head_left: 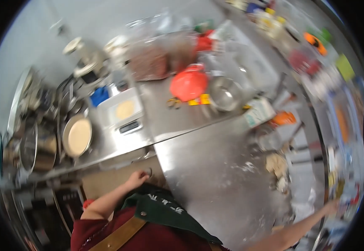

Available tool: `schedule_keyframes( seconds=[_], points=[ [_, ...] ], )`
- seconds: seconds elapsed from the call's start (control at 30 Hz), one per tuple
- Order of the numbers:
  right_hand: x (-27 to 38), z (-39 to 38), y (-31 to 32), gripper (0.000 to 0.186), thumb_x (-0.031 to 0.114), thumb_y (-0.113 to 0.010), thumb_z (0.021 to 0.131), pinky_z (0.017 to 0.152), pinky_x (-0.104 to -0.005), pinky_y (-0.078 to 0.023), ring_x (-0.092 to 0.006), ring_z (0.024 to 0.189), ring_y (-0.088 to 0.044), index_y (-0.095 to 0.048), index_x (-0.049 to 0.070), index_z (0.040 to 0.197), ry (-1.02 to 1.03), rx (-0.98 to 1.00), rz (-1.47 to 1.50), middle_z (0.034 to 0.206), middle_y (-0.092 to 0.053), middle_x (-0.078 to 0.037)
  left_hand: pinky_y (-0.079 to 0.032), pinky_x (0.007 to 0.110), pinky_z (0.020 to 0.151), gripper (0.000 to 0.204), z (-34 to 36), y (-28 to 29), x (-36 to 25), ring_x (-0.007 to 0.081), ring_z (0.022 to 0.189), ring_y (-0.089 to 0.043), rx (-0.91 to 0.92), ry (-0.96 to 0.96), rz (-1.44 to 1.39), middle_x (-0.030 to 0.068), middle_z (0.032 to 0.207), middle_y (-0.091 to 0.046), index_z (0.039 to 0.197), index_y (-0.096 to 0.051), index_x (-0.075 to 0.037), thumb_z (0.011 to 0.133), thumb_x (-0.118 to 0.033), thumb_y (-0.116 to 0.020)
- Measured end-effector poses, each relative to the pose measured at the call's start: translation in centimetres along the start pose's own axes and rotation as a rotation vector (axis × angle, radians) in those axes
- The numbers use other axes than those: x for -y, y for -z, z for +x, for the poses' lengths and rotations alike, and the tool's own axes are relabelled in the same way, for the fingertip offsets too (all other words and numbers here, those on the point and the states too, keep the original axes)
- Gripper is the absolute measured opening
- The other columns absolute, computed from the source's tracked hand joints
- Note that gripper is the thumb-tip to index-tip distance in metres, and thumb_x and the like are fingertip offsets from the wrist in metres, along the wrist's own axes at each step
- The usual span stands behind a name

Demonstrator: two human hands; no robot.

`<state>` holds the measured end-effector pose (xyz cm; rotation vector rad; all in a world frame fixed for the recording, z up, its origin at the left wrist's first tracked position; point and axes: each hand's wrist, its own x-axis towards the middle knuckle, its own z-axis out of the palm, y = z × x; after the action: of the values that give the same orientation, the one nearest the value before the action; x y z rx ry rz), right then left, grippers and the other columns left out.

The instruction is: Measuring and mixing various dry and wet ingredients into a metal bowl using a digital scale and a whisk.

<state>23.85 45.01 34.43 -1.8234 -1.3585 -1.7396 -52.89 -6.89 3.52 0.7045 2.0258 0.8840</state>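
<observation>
My left hand (138, 178) hangs over the gap below the left counter, beside my green apron, its fingers curled; whether it holds anything is too small to tell. My right arm stretches to the cluttered shelf (343, 196) at the far right, where my right hand (330, 206) is blurred among small items, its fingers unclear. Left of that hand, a pale lump of dough (276, 166) lies on the floury steel worktop (207, 175). On the left counter stand a bowl of cream-coloured mixture (78, 136) and a scale (129, 127) under a white tray (133, 104).
Along the back are bags of brown material (148, 62), a red bag (188, 83), a steel bowl (223, 94) and a carton (259, 112). Pots (37, 146) and an appliance (83, 62) crowd the left. Dark equipment (35, 209) sits below the left counter.
</observation>
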Motion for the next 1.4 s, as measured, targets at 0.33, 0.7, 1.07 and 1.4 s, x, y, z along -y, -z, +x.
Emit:
schedule_keyframes(
  seconds=[0.33, 0.7, 1.07, 1.4],
  points=[
    [34.9, -19.6, 40.7, 0.025, 0.012, -0.052, 0.083, 0.074, -0.0297, -0.045, -0.0211, 0.084, -0.055, -0.049, -0.003, 0.103, -0.224, 0.711, 1.364, 0.093, -0.055, -0.012, -0.044, 0.024, 0.052, 0.027, 0.3, 9.9, 6.0, 0.0134, 0.061, -0.054, -0.54, 0.26, -0.588, 0.0069, 0.084, -0.053, 0.099, -0.046, -0.003, 0.086, -0.026, -0.049],
    [57.8, -19.3, 72.1, 0.058, 0.01, -0.062, 0.073, 0.085, -0.0352, -0.039, -0.033, 0.102, -0.046, -0.037, 0.008, 0.126, 0.975, 0.716, 2.015, 0.114, -0.042, -0.019, -0.046, 0.029, 0.071, 0.053, 6.7, 20.3, 1.0, 0.0205, 0.095, -0.051, -0.568, 0.1, -0.664, 0.0137, 0.112, -0.044, 0.123, -0.032, -0.001, 0.085, -0.034, -0.05],
    [68.1, -20.6, 70.1, 0.066, 0.051, -0.024, 0.088, 0.102, -0.0349, -0.019, -0.0243, 0.126, -0.023, -0.013, 0.005, 0.134, 0.07, 2.072, 2.258, 0.136, -0.023, -0.015, -0.026, 0.033, 0.097, 0.072, 11.0, 21.0, 1.4, 0.0285, 0.118, -0.033, -0.436, 0.152, -0.938, 0.0223, 0.126, -0.033, 0.131, -0.018, 0.001, 0.082, -0.042, -0.05],
    [66.6, -18.1, 73.2, 0.054, 0.04, -0.028, 0.092, 0.099, -0.0316, -0.025, -0.0184, 0.119, -0.034, -0.029, 0.0, 0.128, 0.629, 2.164, 2.325, 0.128, -0.037, -0.01, -0.022, 0.031, 0.099, 0.061, 8.4, 23.1, -1.2, 0.0251, 0.12, -0.03, -0.483, 0.073, -1.085, 0.0187, 0.128, -0.033, 0.13, -0.021, 0.0, 0.087, -0.037, -0.042]
  ],
)
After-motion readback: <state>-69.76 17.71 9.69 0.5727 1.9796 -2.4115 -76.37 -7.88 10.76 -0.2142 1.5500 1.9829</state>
